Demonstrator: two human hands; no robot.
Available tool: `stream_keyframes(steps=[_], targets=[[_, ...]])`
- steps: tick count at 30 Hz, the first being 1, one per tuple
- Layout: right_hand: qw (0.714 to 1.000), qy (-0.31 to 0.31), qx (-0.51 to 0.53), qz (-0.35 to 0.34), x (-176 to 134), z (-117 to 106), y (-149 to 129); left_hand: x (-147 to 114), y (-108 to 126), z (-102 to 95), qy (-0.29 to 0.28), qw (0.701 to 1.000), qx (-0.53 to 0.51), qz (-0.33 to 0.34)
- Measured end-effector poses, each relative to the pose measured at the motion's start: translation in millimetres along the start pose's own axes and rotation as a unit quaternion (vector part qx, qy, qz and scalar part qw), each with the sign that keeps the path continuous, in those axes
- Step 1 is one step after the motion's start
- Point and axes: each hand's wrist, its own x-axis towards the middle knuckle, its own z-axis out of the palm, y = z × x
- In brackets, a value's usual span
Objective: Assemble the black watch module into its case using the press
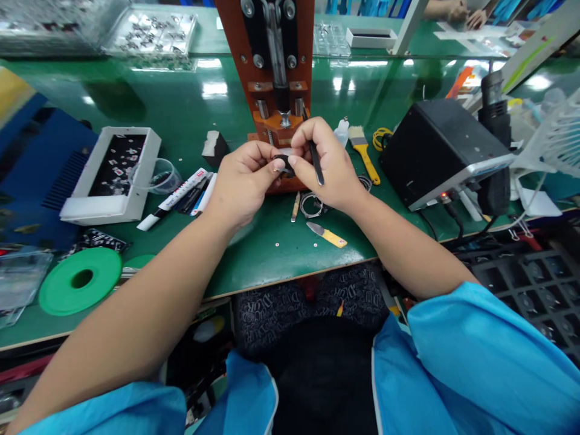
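My left hand (242,181) pinches a small black rounded part (286,164) between thumb and fingertips; its exact kind is too small to make out. My right hand (327,160) has thumb and forefinger at the other side of that part. Black tweezers (316,162) are also held in my right hand, slanting down across the fingers. Both hands are close together in front of the base of an orange-brown lever press (254,78). Below them lie a short knife with a yellow handle (333,237), a small flat blade tool (296,207) and a coiled cable (310,205).
At left are a white box of small parts (154,145), a clear cup (163,176), markers (181,192) and a green spool (63,290). A brush (365,157), a black soldering or hot-air station (435,145) and a fan (562,133) stand right. Another person's hands (466,12) show behind.
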Motion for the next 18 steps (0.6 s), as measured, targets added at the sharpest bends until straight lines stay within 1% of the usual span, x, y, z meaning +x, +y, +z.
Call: stream_keyframes(steps=[3, 6, 9, 13, 18], targets=[[1.000, -0.008, 0.001, -0.003, 0.2, 0.0, 0.0, -0.3, 0.0, -4.5, 0.008, 0.997, 0.073, 0.039], [1.000, -0.021, -0.004, -0.007, 0.0, -1.3, 1.9, -1.3, 2.5, -7.8, 0.009, 0.986, 0.145, 0.083], [1.000, -0.021, -0.001, -0.019, -0.2, -2.4, 2.3, -1.9, 4.9, -8.9, 0.013, 0.977, 0.185, 0.107], [0.999, -0.024, 0.010, -0.048, 0.3, -2.8, 1.8, -1.2, 4.9, -8.6, 0.024, 0.974, 0.195, 0.111], [0.998, -0.030, -0.003, -0.053, 0.2, -2.9, 0.8, -0.6, 5.2, -7.9, 0.018, 0.982, 0.170, 0.078]])
